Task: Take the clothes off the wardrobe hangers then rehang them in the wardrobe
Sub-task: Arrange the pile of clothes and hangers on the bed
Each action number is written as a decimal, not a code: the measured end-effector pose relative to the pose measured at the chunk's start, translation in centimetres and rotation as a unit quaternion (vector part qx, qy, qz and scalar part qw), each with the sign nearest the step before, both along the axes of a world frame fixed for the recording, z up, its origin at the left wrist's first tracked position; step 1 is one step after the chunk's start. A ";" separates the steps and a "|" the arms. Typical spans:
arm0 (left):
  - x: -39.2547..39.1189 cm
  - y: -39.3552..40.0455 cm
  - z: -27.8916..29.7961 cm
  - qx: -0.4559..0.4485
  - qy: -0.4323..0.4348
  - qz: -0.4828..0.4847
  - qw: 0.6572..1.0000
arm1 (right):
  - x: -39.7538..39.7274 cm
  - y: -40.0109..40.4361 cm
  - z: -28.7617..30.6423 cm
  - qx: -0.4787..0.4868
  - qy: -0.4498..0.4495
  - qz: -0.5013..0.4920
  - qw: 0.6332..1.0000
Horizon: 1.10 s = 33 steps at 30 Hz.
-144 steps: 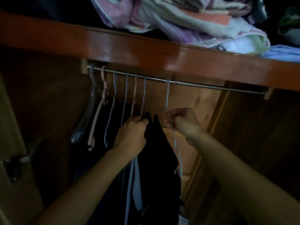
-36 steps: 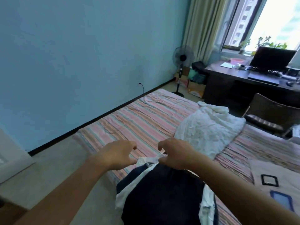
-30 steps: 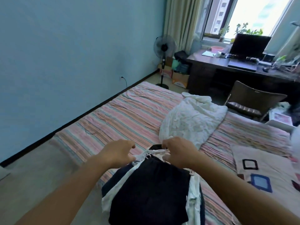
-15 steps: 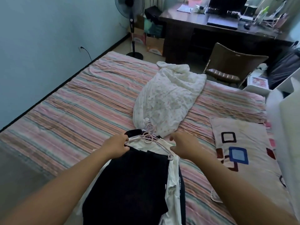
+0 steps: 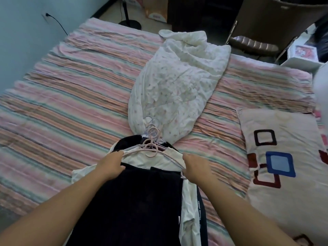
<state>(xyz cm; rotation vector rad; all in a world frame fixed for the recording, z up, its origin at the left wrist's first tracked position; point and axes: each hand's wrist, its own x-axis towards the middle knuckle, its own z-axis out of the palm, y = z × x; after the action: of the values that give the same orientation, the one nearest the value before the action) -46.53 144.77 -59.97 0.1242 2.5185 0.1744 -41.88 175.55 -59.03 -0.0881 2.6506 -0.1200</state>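
The clothes point(image 5: 134, 201) lie on the bed point(image 5: 71, 96), not yet off their hangers point(image 5: 150, 144). The left hand point(image 5: 111, 166) and right hand point(image 5: 195, 166) seem to grip the shoulders. Rehanging is left.

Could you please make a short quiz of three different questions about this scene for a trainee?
1. True or false: the dark garment lies on top of the pile.
2. Which hand holds the right end of the pink hangers? A) left hand B) right hand
3. Fill in: beyond the hanger hooks, on the striped bed, lies a ___ floral garment.

Key: 1 true. 2 B, the right hand; the left hand holds the other end. 3 white.
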 end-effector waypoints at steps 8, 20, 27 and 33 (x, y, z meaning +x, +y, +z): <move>-2.1 -0.4 -9.4 -0.039 -0.006 -0.030 0.999 | -1.1 -0.8 -12.0 -0.063 -0.040 -0.035 0.997; -2.4 -1.7 -14.5 0.106 0.001 0.113 0.988 | -3.0 -2.0 -16.0 -0.070 0.008 -0.066 0.995; -2.8 -1.9 -12.1 0.105 0.080 0.181 0.975 | -1.7 -2.4 -12.7 -0.097 0.020 -0.052 0.994; -1.2 -3.5 -7.5 0.194 0.092 0.162 0.963 | -0.3 -2.6 -8.9 -0.086 0.021 -0.060 0.994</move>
<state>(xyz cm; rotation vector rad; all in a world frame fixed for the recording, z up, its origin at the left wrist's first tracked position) -47.72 141.22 -67.46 -0.1248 2.6426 0.8255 -42.21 172.98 -67.98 0.0122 2.6817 -0.3908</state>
